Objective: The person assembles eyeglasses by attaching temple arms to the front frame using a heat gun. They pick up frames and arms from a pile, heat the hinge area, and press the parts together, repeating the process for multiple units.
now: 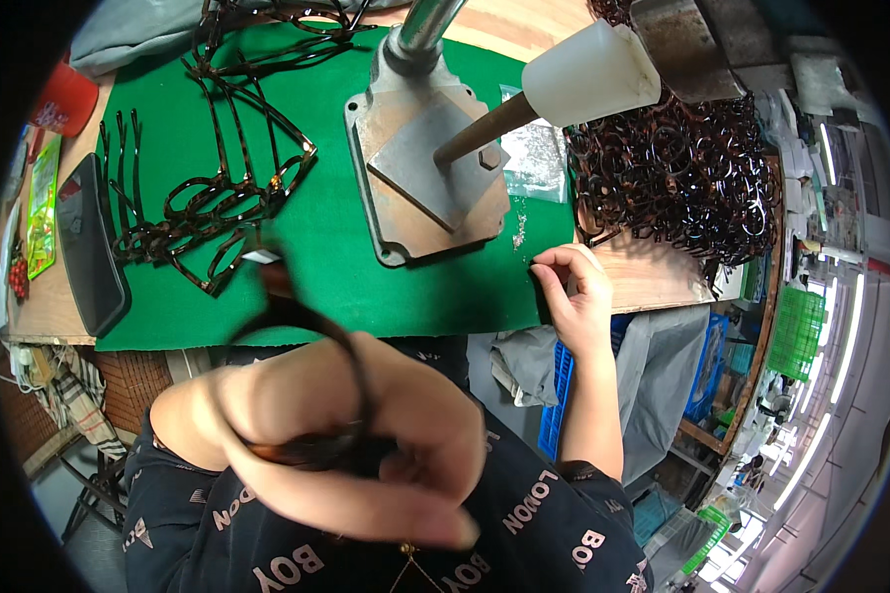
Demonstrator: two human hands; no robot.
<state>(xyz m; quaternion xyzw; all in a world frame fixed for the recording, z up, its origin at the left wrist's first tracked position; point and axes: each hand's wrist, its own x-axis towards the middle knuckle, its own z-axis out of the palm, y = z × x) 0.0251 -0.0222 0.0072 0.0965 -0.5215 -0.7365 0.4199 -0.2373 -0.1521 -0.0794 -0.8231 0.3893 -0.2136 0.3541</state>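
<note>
1. Eyeglass frame (307,326), dark tortoiseshell, is held close under the camera and off the desk, near the front edge of the green mat (366,287); it is blurred, so its details cannot be made out.
2. Left hand (366,465) is closed around the lower part of the eyeglass frame, with the frame's long axis running up and away from the hand toward the mat.
3. Right hand (576,296) is placed well apart from the left hand, at the front right corner of the green mat, with thumb and forefinger pinched together; whether a small part is clamped between them cannot be told.
4. The left hand is the nearer one to the frame; the right hand lies to the frame's right, across open mat.
5. Behind the right hand, a metal press base (425,178) with a wooden-handled white mallet (588,74) is found at mid mat.
6. A heap of frames (672,178) occupies the right rear of the desk; loose frame fronts (218,198) lie on the left part of the mat, beside a dark phone (89,247).
7. Open room is left along the mat's front edge between the two hands.
</note>
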